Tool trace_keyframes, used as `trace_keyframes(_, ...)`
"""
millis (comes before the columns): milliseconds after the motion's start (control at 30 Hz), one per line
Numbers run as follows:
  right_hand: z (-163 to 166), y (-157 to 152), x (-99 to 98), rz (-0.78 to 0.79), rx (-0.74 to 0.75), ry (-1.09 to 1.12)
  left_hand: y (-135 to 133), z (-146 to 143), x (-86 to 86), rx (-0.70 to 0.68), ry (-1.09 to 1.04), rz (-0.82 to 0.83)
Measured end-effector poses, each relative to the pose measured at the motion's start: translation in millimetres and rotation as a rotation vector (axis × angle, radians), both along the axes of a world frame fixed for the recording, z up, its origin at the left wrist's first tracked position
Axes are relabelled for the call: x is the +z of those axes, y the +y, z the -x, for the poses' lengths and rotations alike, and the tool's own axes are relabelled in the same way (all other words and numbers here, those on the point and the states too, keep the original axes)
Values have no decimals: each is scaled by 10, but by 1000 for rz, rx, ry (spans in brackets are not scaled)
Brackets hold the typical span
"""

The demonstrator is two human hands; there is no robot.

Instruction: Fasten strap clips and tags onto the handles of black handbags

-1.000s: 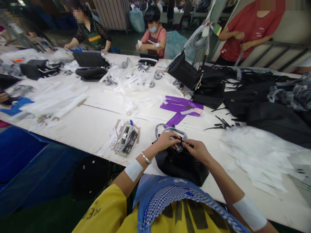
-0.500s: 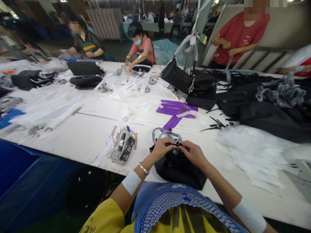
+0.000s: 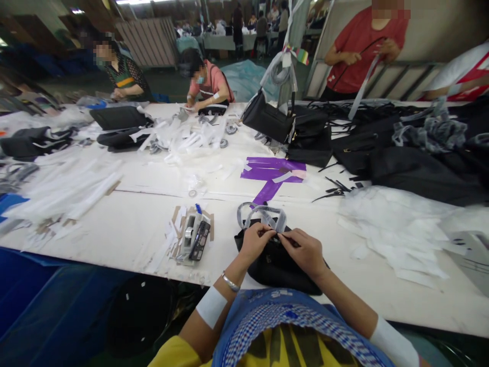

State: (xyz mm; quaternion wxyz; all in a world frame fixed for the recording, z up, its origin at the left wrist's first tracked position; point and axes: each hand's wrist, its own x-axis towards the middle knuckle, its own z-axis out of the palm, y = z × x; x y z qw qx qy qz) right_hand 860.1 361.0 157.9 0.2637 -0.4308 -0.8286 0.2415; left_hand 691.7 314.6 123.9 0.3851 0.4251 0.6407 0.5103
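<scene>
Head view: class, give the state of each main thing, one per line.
Black bag: resting on the table
Handles: in translucent wrapping, looped upward
Left hand: fingers pinched at bag's top
Right hand: fingers pinched there too
Tape dispenser: untouched
Purple strips: lying flat
White sheets: loosely piled
Far handbag: tilted

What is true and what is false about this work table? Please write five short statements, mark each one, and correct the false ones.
1. The left hand and the right hand are both at the top of a black bag. True.
2. There is no bracelet on the left wrist. False: a silver-coloured bracelet is around it.
3. Purple strips lie on the table, beyond the bag. True.
4. The tape dispenser stands to the right of the bag. False: the tape dispenser is to its left.
5. Thin white sheets lie to the right of the bag. True.
</scene>
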Motion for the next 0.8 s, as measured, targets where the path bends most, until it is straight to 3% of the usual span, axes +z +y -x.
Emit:
trace_keyframes(100, -41, -56, -47, -80, 39, -73, -39, -98, -67, 42, -102, 64)
trace_keyframes(167, -33, -63, -67, -39, 5, -40, -63, -151, -73, 86, -75, 76)
trace_keyframes(333, 41, 23, -76, 373, -152, 233, -64, -158, -6, 97, 2, -24)
trace_keyframes(500, 17, 218, -59, 389, 84, 214, 2, -9, 6, -77, -166, 17)
trace_keyframes(600, -15, 303, -96, 472, 223, 186, 47, 65, -1, -87, -210, 51)
trace_keyframes(800, 5, 314, -231, 599, 86, 255, 120, 67, -25, -21, -316, 0)
